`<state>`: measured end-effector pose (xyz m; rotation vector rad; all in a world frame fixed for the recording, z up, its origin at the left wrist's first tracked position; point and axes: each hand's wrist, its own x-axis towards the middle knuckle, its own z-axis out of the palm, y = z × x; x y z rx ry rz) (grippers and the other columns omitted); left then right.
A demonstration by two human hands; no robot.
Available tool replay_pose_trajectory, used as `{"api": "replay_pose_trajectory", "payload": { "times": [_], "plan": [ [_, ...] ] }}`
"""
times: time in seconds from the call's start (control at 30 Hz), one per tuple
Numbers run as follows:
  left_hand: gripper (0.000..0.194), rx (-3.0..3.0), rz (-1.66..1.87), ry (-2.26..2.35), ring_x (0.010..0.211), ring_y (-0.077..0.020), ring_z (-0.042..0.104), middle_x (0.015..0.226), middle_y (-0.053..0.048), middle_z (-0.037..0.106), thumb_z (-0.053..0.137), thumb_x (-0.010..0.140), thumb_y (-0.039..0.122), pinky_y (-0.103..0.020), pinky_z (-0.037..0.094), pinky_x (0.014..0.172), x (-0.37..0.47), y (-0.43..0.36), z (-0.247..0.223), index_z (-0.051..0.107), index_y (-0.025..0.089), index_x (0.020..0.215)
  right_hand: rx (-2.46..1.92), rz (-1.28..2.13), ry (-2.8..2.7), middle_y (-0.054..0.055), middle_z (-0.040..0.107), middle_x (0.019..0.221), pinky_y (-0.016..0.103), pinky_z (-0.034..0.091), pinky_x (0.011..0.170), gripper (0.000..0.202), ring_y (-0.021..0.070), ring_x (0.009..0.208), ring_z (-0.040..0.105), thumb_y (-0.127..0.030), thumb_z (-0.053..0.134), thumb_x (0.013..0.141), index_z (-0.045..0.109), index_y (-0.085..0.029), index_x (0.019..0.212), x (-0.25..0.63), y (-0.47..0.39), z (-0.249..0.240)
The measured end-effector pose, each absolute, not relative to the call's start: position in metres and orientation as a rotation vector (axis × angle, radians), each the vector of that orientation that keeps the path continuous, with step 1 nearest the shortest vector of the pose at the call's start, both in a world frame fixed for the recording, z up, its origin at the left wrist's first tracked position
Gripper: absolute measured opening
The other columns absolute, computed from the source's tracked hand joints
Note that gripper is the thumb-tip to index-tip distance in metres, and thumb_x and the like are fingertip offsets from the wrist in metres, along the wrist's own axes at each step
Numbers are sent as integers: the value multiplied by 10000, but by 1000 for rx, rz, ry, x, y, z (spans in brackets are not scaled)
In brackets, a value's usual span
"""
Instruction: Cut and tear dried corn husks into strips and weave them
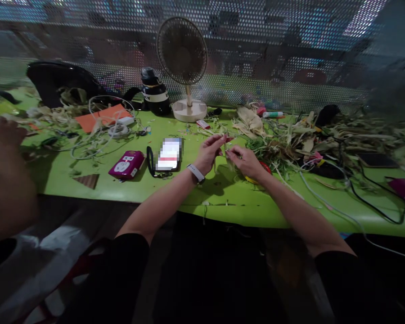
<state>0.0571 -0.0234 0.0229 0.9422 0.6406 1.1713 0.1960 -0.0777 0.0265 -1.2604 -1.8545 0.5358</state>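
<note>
My left hand (211, 150), with a pale band on its wrist, is raised over the green table, fingers pinched together. Facing it is my right hand (243, 159), also closed in a pinch. Between the fingertips runs a thin pale plant strip (226, 146); its exact kind is too small to make out. Partly hidden under my right forearm lies a red and yellow round thing (265, 167). Just beyond my right hand spreads a heap of dried leaves and green stems (286, 146). A phone (169, 154) with a lit screen lies left of my left hand.
Behind stand a fan (189, 110) and a black bottle (155, 95). Left are a purple device (127, 165), orange paper (103, 118) and coiled white cable (118, 131). Cables (327, 204) cross the right side. Another person's arm (8, 180) reaches in at far left.
</note>
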Motion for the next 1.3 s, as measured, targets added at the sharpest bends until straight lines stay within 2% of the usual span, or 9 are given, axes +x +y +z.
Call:
{"api": "replay_pose_trajectory", "payload": {
  "times": [0.1, 0.3, 0.47, 0.53, 0.63, 0.77, 1.0, 1.17, 1.3],
  "plan": [
    [118, 956, 1210, 667, 552, -29, 548, 802, -13, 731, 755, 728, 212, -166, 390, 485, 58, -25, 21, 653, 156, 713, -1252, 507, -1933, -14, 477, 651, 277, 341, 628, 267, 134, 622, 421, -404, 468, 887, 462, -209, 704, 195, -77, 26],
    [141, 943, 1244, 688, 813, -103, 675, 805, -23, 716, 751, 731, 216, -165, 403, 522, 60, -23, 16, 624, 166, 693, -1276, 418, -2036, 3, 502, 667, 294, 358, 640, 270, 151, 640, 450, -389, 448, 911, 464, -214, 706, 200, -74, 24],
    [119, 846, 1262, 617, 866, -118, 684, 941, -27, 737, 723, 781, 279, -231, 493, 756, 60, -20, 18, 665, 179, 810, -1385, -137, -1755, 110, 619, 941, 409, 416, 845, 243, 263, 928, 542, -438, 489, 918, 585, -220, 869, 204, -78, 26],
    [109, 828, 1267, 583, 919, -129, 678, 986, -41, 737, 690, 818, 280, -265, 493, 844, 61, -20, 19, 677, 174, 843, -1370, -212, -1772, 113, 627, 940, 428, 414, 886, 269, 274, 961, 545, -467, 493, 920, 607, -226, 882, 200, -80, 24],
    [107, 803, 1260, 550, 926, -127, 663, 963, -37, 742, 613, 876, 250, -276, 490, 870, 61, -20, 17, 677, 175, 834, -1359, -6, -1949, 97, 639, 841, 389, 445, 812, 336, 239, 848, 566, -493, 463, 934, 614, -210, 835, 190, -79, 14],
    [196, 765, 1150, 587, 843, -119, 649, 935, -25, 746, 516, 928, 288, -260, 495, 797, 63, -23, 15, 682, 192, 886, -1380, 269, -1956, 111, 669, 902, 386, 459, 798, 299, 234, 860, 586, -470, 528, 890, 622, -188, 857, 182, -74, 0],
    [230, 782, 1123, 604, 867, -137, 647, 995, -55, 739, 642, 836, 394, -262, 492, 773, 67, -30, 17, 681, 182, 916, -1303, 702, -1732, 69, 693, 854, 365, 489, 801, 186, 189, 799, 621, -352, 561, 804, 625, -178, 828, 180, -71, -3],
    [66, 835, 1247, 595, 841, -100, 635, 915, -20, 730, 708, 766, 235, -223, 461, 802, 68, -25, 12, 678, 182, 791, -1265, 755, -1601, 5, 615, 693, 318, 479, 698, 150, 155, 680, 561, -347, 565, 737, 565, -203, 696, 181, -75, 5],
    [47, 842, 1271, 551, 877, -95, 641, 897, -5, 729, 703, 778, 227, -233, 448, 850, 68, -23, 10, 679, 186, 777, -1234, 1096, -1312, -28, 579, 610, 286, 483, 549, 146, 132, 528, 554, -341, 572, 697, 488, -221, 695, 182, -79, 14]
  ]
}}
